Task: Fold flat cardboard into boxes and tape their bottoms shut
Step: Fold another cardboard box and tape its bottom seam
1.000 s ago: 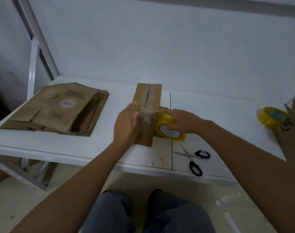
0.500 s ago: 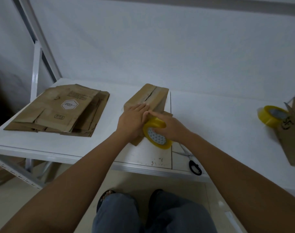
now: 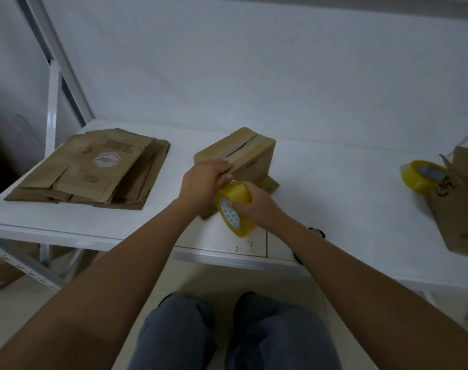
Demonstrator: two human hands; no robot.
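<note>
At the tabletop's (image 3: 67, 231) near edge, a left hand (image 3: 204, 180) presses flat, straight fingers on a folded cardboard box (image 3: 238, 156) while the right hand (image 3: 256, 204) grips a yellow tape roll (image 3: 232, 209) just beside it.

I see a white table (image 3: 334, 182) under the hands, a plain white wall (image 3: 254, 62) beyond them, a white metal frame (image 3: 54, 84) far left, pale floor (image 3: 214, 279) below.

Person seated, bare forearms, no sleeves in view, left hand (image 3: 204, 180) and right hand (image 3: 256, 206) ungloved, grey-blue trousers (image 3: 227, 335)
</note>
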